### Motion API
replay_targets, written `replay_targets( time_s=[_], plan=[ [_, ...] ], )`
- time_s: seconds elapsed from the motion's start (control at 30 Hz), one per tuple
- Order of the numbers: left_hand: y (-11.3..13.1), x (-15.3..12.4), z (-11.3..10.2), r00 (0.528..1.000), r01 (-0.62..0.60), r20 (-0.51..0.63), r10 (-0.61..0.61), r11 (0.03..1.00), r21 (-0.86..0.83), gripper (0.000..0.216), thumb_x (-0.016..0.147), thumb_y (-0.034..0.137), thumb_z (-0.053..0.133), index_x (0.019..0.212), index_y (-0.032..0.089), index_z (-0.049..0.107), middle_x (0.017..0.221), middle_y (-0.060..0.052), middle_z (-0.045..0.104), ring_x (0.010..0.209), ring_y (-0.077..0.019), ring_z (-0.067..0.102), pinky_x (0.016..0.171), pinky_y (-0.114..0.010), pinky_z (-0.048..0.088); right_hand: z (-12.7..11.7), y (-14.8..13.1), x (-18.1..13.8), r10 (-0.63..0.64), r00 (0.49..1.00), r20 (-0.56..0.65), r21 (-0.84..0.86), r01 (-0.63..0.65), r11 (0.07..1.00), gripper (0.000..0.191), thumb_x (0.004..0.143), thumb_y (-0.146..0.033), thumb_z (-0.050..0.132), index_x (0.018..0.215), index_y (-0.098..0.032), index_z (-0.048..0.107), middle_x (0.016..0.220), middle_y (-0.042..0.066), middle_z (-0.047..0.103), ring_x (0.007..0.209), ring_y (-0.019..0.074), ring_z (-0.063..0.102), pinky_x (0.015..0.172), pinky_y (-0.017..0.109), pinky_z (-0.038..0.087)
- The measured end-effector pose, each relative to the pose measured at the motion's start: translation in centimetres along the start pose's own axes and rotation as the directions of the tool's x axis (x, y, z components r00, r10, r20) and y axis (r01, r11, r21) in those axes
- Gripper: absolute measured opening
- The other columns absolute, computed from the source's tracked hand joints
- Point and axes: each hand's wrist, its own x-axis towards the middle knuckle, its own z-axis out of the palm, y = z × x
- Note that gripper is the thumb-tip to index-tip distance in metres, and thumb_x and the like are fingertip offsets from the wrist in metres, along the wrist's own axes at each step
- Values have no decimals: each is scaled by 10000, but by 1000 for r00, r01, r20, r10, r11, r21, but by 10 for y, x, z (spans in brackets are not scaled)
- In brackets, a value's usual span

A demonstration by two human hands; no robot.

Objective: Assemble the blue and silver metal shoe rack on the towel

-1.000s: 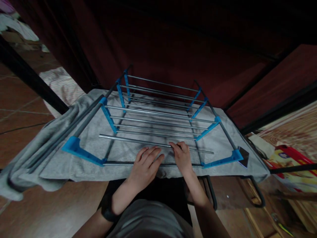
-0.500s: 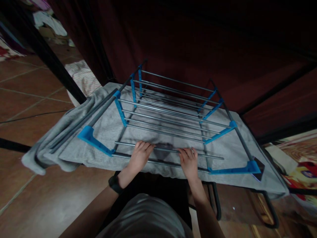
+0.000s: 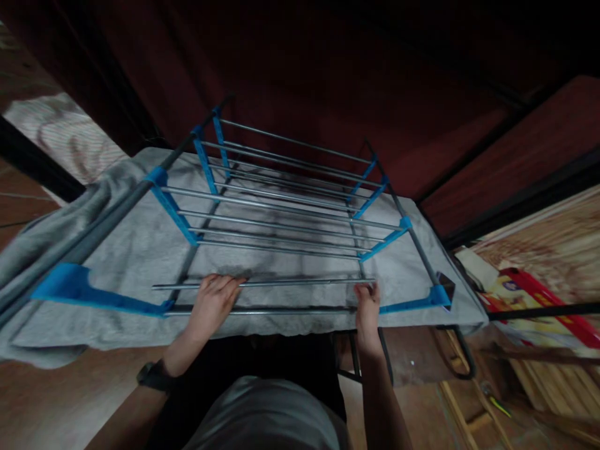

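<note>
A drying rack (image 3: 285, 212) with blue plastic brackets and metal rods lies flat on a grey towel (image 3: 140, 244). A loose metal rod (image 3: 281, 282) lies across its near end, just behind the front rail. My left hand (image 3: 212, 301) grips this rod toward its left part, fingers curled over it. My right hand (image 3: 367, 302) pinches the rod at its right end, near the blue bracket (image 3: 412, 304) at the front right corner. A dark watch sits on my left wrist.
The towel covers a low table with black metal legs (image 3: 462, 359). Dark red panels stand behind it. Wooden boards and a red and yellow package (image 3: 529, 300) lie at the right. Striped cloth (image 3: 60, 131) lies on the tiled floor at the left.
Both hands have spread apart along the loose rod, the right one reaching its right end. The rod now lies closer to the front rail. The camera view shifted.
</note>
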Motion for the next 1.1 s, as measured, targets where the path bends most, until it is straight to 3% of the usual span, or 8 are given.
replay_targets(
  time_s=[0.13, 0.33, 0.4, 0.5, 0.6, 0.87, 1.1],
  plan=[
    [-5, -2, 11, 1000, -25, 18, 25, 1000, -11, 235, 1040, 321, 444, 1129, 252, 651, 869, 8, 722, 827, -202, 674, 863, -382, 452, 4, -9, 0, 229, 943, 241, 148, -269, 952, 293, 959, -433, 440, 860, -238, 634, 806, 101, 701, 809, 244, 724, 753, 421, 590],
    [-10, -6, 15, 999, -20, 48, 20, 1000, -1, 252, 1029, 346, 452, 1153, 257, 652, 893, 1, 741, 848, -217, 676, 891, -378, 431, 6, -15, -8, 294, 937, 190, 165, -326, 931, 255, 944, -426, 529, 885, -206, 645, 891, 108, 749, 920, 217, 738, 822, 375, 583],
    [-13, -8, 15, 996, -17, 83, 15, 999, 27, 288, 1028, 360, 436, 1172, 234, 652, 882, -20, 738, 854, -234, 676, 891, -384, 422, 7, -14, -9, 406, 902, 150, 322, -432, 842, 177, 875, -399, 648, 872, -223, 628, 909, 59, 761, 899, 186, 734, 838, 351, 589],
    [-20, -15, 15, 992, -28, 122, 20, 998, 62, 328, 1028, 360, 401, 1179, 198, 644, 890, -53, 738, 874, -264, 679, 887, -396, 416, 7, -12, -9, 580, 799, 159, 572, -554, 605, 210, 763, -324, 792, 798, -239, 603, 862, -6, 761, 841, 146, 725, 829, 296, 587],
    [-27, -23, 18, 992, -20, 124, 8, 996, 91, 329, 1025, 363, 376, 1166, 210, 631, 929, -65, 743, 888, -279, 679, 861, -390, 423, 4, -9, -11, 639, 750, 171, 626, -584, 517, 269, 734, -301, 831, 732, -240, 569, 787, -35, 745, 761, 124, 711, 789, 264, 588],
    [-34, -35, 20, 988, 76, 128, -83, 995, 60, 285, 967, 373, 400, 1129, 271, 611, 919, -64, 728, 862, -296, 668, 797, -388, 449, 0, -7, -12, 684, 718, 126, 641, -585, 497, 377, 686, -337, 873, 704, -253, 506, 626, -100, 649, 593, 93, 637, 759, 262, 596],
    [-29, -42, 12, 990, 123, 64, -127, 991, 58, 283, 955, 365, 410, 1167, 326, 594, 870, -32, 696, 859, -311, 645, 830, -448, 449, -3, -8, -11, 662, 737, 132, 598, -592, 540, 340, 715, -337, 841, 696, -251, 513, 725, -67, 705, 698, 109, 680, 797, 270, 591]
  ],
)
